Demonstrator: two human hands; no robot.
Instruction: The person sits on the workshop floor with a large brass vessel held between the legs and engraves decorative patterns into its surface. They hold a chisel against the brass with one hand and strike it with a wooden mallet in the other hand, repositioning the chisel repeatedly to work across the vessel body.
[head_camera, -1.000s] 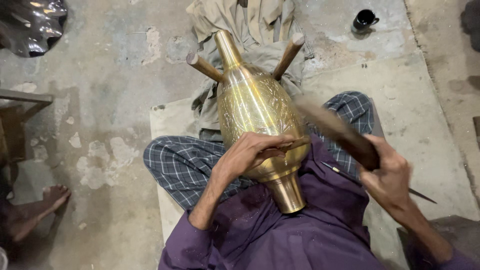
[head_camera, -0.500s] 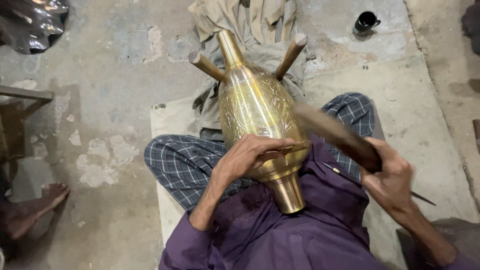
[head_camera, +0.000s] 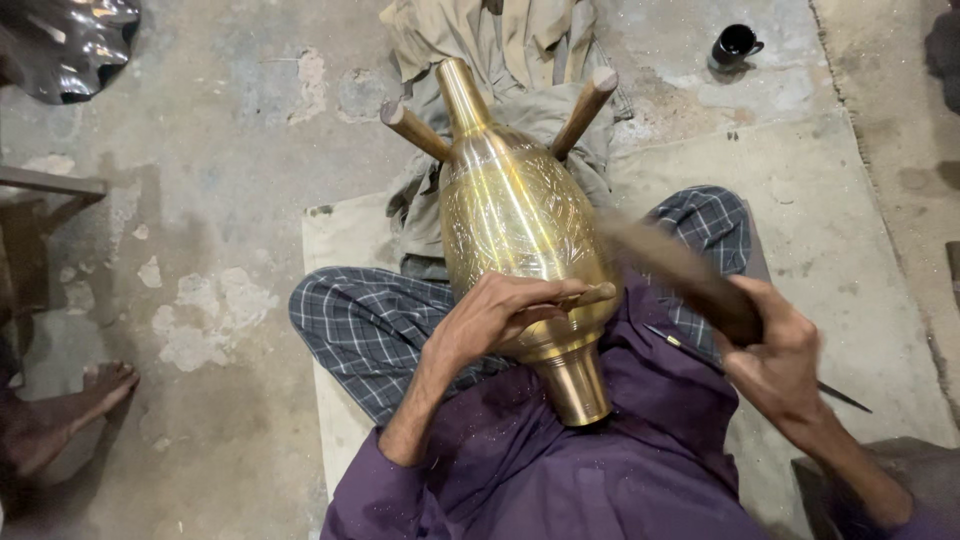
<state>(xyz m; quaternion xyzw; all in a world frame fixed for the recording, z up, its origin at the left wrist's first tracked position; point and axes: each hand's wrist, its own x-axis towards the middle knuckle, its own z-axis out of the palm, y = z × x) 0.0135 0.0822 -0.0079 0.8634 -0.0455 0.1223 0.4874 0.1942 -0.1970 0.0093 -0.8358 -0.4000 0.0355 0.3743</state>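
While the left fingers (head_camera: 560, 295) rest on it, the brass vase (head_camera: 520, 220) lies lapward.

Wooden mallet (head_camera: 680, 275) head motion-blurred; right hand (head_camera: 775, 350) covers its handle. Left hand (head_camera: 500, 315) hides the chisel's (head_camera: 590, 293) lower part and tip.

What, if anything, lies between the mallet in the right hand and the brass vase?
Nothing visible. The mallet in the right hand reaches the vase unobstructed; the left hand holds a chisel lower on the vase.

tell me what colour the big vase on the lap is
Shiny golden brass vase with fine engraved patterning, in the head view.
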